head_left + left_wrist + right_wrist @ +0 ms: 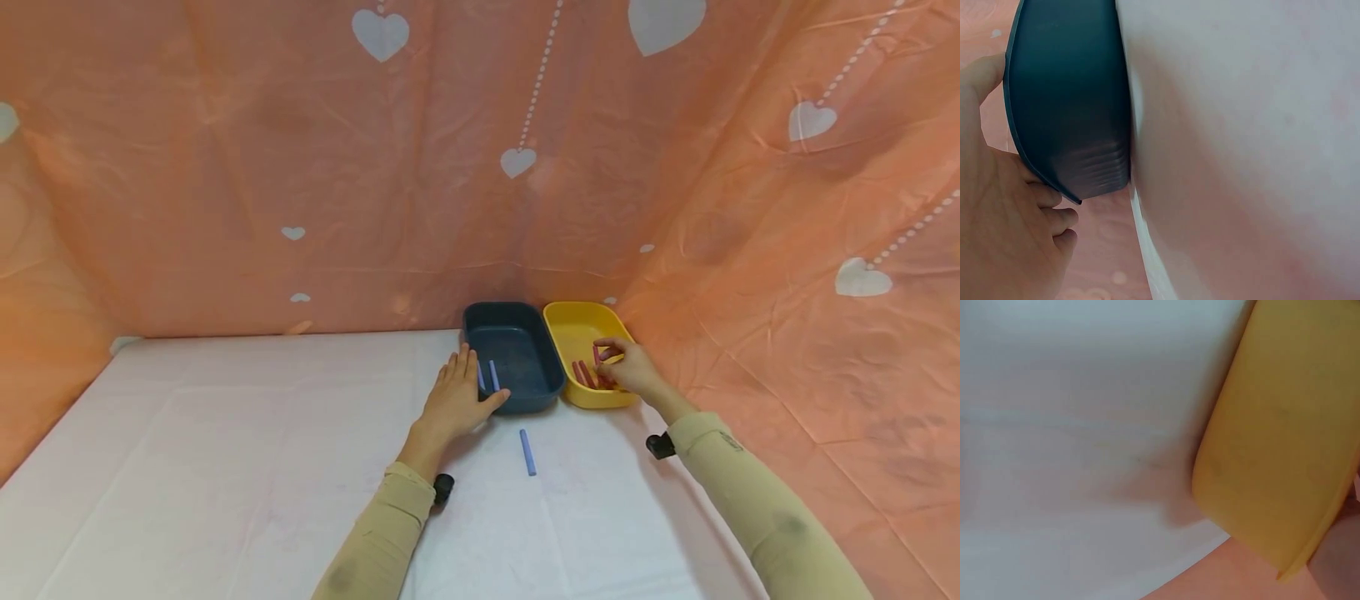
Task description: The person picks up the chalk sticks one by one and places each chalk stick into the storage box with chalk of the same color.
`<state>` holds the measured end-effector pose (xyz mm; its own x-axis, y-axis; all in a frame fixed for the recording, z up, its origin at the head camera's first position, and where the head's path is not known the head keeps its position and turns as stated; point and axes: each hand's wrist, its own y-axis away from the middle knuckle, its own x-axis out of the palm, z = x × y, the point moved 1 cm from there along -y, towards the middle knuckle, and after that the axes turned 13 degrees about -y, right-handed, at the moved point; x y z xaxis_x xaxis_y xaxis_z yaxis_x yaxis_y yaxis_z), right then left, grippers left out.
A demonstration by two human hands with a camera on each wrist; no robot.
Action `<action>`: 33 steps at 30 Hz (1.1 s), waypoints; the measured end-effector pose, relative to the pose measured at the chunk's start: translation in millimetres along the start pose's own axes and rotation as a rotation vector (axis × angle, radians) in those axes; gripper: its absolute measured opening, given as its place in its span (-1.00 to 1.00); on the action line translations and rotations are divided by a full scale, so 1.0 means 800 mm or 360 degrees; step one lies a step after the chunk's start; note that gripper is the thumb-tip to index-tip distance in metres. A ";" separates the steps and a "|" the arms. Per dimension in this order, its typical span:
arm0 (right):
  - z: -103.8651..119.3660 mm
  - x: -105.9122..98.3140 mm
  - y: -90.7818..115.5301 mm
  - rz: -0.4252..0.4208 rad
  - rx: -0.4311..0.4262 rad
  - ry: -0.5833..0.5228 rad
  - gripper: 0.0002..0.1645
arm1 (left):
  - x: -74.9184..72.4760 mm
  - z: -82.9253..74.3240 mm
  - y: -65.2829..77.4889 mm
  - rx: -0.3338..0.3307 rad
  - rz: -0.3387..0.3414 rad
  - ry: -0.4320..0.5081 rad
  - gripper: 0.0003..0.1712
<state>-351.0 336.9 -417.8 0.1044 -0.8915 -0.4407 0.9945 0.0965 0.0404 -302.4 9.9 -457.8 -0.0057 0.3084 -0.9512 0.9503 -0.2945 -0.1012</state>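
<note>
My left hand (454, 398) rests over the left front rim of a dark blue bin (528, 354), fingers stretched forward and thumb out along the near edge. Two blue chalk sticks (494, 376) lie inside that bin beside the hand. Over the front of a yellow bin (576, 323), my right hand (634, 368) pinches a red chalk stick (597, 355) between thumb and fingers. Several more red chalk sticks (586, 374) lie below it in the bin, partly hidden by the hand. In the right wrist view the yellow bin's wall (1279, 437) hides most of that hand.
One blue chalk stick (528, 452) lies on the white tablecloth (225, 450) in front of the bins. The bins stand side by side at the table's back edge, against an orange curtain (420, 208) with hearts. More curtain hangs close on the right.
</note>
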 end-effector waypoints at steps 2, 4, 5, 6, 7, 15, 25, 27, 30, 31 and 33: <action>-0.002 0.001 -0.003 0.0002 0.0023 0.0026 -0.37 | -0.001 -0.001 0.000 -0.0005 0.0011 -0.0001 0.18; -0.003 0.001 -0.006 0.0010 0.0013 0.0058 -0.38 | -0.002 -0.001 0.001 -0.0009 0.0016 -0.0003 0.18; -0.004 0.001 -0.009 0.0009 0.0014 0.0065 -0.39 | -0.002 -0.001 0.001 -0.0010 0.0018 -0.0003 0.18; -0.005 0.001 -0.010 0.0012 0.0012 0.0074 -0.40 | -0.002 -0.001 0.001 -0.0010 0.0018 -0.0002 0.18; -0.005 0.002 -0.012 0.0014 0.0019 0.0078 -0.41 | -0.003 -0.001 0.002 -0.0011 0.0022 -0.0002 0.18; -0.009 0.003 -0.020 0.0089 0.0127 0.0097 -0.42 | -0.003 -0.002 0.003 -0.0017 0.0034 0.0002 0.18; -0.019 0.003 -0.033 0.0118 0.0139 0.0213 -0.45 | -0.004 -0.003 0.002 -0.0012 0.0028 0.0006 0.17; -0.021 0.003 -0.035 0.0121 0.0113 0.0237 -0.46 | -0.003 -0.002 0.001 -0.0013 0.0027 0.0000 0.18; -0.021 0.005 -0.036 0.0139 0.0072 0.0275 -0.47 | -0.003 -0.001 0.001 -0.0014 0.0024 0.0001 0.18; -0.020 0.005 -0.035 0.0145 0.0061 0.0286 -0.47 | -0.002 -0.001 0.001 -0.0014 0.0022 0.0002 0.18; -0.019 0.007 -0.033 0.0156 0.0052 0.0303 -0.48 | -0.002 0.000 0.001 -0.0015 0.0019 -0.0001 0.18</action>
<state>-377.1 336.1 -434.8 0.2009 -0.7786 -0.5945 0.9796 0.1618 0.1191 -301.7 9.3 -456.4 0.0054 0.3041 -0.9526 0.9531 -0.2897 -0.0871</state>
